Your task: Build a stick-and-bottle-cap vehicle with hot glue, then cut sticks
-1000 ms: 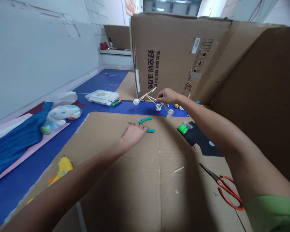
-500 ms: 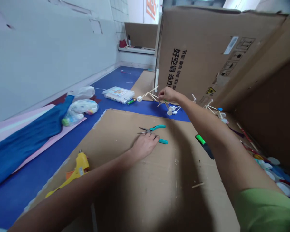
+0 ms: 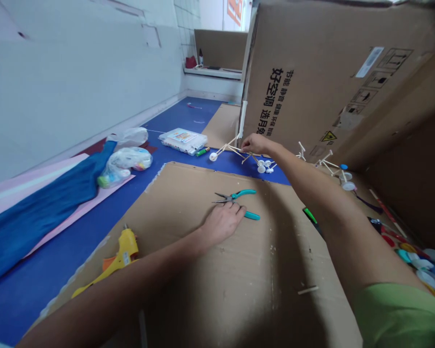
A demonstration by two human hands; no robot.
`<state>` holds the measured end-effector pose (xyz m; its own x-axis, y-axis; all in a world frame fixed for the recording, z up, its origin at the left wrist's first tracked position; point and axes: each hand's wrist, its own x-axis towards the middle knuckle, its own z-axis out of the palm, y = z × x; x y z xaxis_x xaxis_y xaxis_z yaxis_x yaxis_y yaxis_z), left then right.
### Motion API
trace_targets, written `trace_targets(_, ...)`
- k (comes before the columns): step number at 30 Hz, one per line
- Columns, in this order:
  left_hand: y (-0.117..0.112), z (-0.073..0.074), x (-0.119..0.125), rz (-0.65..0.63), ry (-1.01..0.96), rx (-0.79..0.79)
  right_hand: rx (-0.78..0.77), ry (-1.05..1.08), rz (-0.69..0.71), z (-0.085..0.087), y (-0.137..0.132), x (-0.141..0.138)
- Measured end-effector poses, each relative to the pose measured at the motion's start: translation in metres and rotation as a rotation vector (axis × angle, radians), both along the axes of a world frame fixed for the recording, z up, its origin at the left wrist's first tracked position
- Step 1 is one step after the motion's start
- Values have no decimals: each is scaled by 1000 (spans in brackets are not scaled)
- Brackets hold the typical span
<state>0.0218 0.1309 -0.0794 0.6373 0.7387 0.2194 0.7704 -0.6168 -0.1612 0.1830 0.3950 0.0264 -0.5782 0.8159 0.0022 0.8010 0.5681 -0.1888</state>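
In the head view, my right hand (image 3: pixel 256 144) has its grip pinching the pale thin-stick frame with white round wheels (image 3: pixel 234 149) over the blue surface (image 3: pixel 174 116); a light hold should spare the joints. My left hand (image 3: pixel 224 223) partly covers the teal-handled metal pliers (image 3: pixel 235 195); whether its grip is closed, I cannot tell.
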Motion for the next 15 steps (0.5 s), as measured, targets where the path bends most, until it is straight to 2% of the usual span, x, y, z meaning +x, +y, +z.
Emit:
trace_targets(6, 0, 1, 1, 8, -15, -10, -1, -33, -2, -7, 1, 1)
trace_targets(11, 7, 11, -3, 2, -110, -40, 7, -32, 19, -13, 2, 3)
trace_targets(13, 19, 18, -8, 88, -195, -70, 9, -36, 26, -15, 2, 3)
trace_targets(15, 37, 24, -17, 236, -304, -100, 10, -38, 31, -17, 2, 3)
